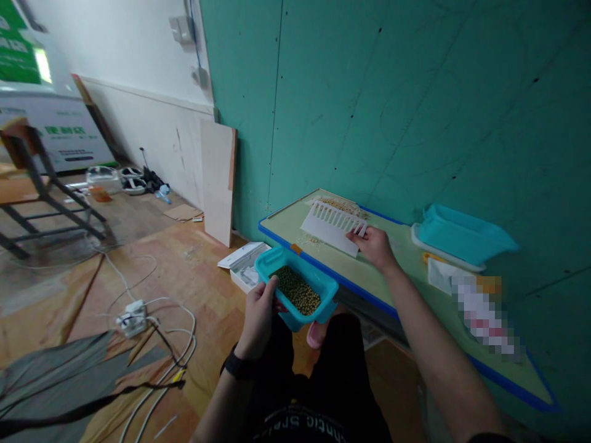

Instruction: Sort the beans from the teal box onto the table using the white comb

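My left hand (259, 314) grips the near left rim of a turquoise plastic basin (272, 257), held just off the table's front edge above my lap. Inside the basin lie green beans (287, 280) on the left and yellowish beans (306, 300) on the right. My right hand (375, 247) pinches the right end of a white slotted plate (330, 232), tilted over the table. Beyond the plate, a pile of pale beans (341, 204) is spread along the table's back edge. A few small pale bits (310, 240) lie by the plate's left side.
The table (392, 277) has a blue edge and stands against a green wall. Toward its right are a turquoise tub (466, 237) and a blurred packet (487, 320). An open white box (247, 264) sits left of the basin. Cables and a power strip (133, 318) lie on the floor.
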A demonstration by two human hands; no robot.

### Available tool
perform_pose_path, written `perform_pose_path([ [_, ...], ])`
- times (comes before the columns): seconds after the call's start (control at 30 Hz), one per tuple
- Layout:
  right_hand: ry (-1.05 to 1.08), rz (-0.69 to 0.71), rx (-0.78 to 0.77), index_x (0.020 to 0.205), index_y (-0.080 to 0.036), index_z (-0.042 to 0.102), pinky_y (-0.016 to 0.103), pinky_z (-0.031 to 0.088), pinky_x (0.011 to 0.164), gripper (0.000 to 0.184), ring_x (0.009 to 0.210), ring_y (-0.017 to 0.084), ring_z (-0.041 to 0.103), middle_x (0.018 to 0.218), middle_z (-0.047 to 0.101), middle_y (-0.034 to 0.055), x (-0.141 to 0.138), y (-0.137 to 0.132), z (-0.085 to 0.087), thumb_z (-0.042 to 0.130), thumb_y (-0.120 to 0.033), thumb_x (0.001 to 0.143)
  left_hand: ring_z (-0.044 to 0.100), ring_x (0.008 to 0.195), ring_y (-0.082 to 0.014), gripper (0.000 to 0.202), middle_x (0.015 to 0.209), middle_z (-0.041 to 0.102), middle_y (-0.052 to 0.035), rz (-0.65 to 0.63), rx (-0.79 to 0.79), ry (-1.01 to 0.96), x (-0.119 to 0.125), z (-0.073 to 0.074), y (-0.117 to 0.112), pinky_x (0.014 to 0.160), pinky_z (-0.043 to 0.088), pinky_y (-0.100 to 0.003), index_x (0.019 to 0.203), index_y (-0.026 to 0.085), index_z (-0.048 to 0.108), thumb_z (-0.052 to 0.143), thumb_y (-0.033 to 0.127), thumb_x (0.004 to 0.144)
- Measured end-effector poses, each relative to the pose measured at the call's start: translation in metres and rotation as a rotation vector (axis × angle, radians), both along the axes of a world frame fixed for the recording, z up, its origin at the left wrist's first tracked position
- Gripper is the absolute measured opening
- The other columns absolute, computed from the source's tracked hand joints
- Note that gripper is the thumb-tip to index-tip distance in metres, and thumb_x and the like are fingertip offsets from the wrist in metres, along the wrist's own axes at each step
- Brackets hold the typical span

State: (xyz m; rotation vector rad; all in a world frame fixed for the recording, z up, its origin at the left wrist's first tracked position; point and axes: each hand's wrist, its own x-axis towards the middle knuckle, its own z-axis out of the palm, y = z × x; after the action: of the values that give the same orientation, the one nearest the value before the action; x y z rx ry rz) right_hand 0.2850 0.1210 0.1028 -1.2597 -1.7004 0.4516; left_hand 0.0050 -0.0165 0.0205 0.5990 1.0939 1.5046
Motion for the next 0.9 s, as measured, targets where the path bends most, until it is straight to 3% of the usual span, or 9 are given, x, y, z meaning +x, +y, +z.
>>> perform_pose_path([
  [0.1,0.000,-0.035,-0.010,0.076,-0.016,0.073,0.035,0.057,0.061,0.045,0.068,0.026,0.071,0.071,0.075,0.0088,0.000,-0.001,0.000,0.078,-0.061,0.071,0.049,0.037,-0.0101,0.055,0.044,0.054,0.0048,-0.010,0.008,0.007,0.002,0.001,-0.001,0.040,0.042,-0.022,0.060,0.020,0.053,0.084,0.065,0.062],
  [0.4,0.101,0.077,-0.116,0.077,-0.016,0.073,0.036,0.057,0.059,0.046,0.067,0.025,0.070,0.074,0.075,0.0091,-0.004,-0.005,0.002,0.080,-0.061,0.068,0.049,0.040,-0.0103,0.051,0.047,0.051,0.0062,-0.006,0.012,-0.005,0.002,0.003,-0.002,0.042,0.044,-0.023,0.062,0.020,0.054,0.086,0.061,0.063],
  [0.67,0.146,0.066,-0.225,0.077,-0.016,0.073,0.035,0.057,0.052,0.053,0.062,0.025,0.069,0.071,0.074,0.0083,-0.012,-0.017,0.010,0.083,-0.065,0.061,0.048,0.039,-0.0091,0.048,0.047,0.050,0.0060,-0.016,0.045,-0.030,0.004,0.004,-0.005,0.041,0.041,-0.022,0.062,0.019,0.055,0.084,0.057,0.069],
  [0.9,0.173,0.090,-0.276,0.077,-0.017,0.073,0.037,0.059,0.054,0.053,0.066,0.026,0.071,0.073,0.075,0.0086,-0.018,-0.026,0.015,0.085,-0.065,0.059,0.049,0.040,-0.0095,0.044,0.048,0.052,0.0055,-0.009,0.035,-0.006,0.003,0.004,-0.005,0.040,0.040,-0.021,0.066,0.018,0.059,0.083,0.055,0.071],
])
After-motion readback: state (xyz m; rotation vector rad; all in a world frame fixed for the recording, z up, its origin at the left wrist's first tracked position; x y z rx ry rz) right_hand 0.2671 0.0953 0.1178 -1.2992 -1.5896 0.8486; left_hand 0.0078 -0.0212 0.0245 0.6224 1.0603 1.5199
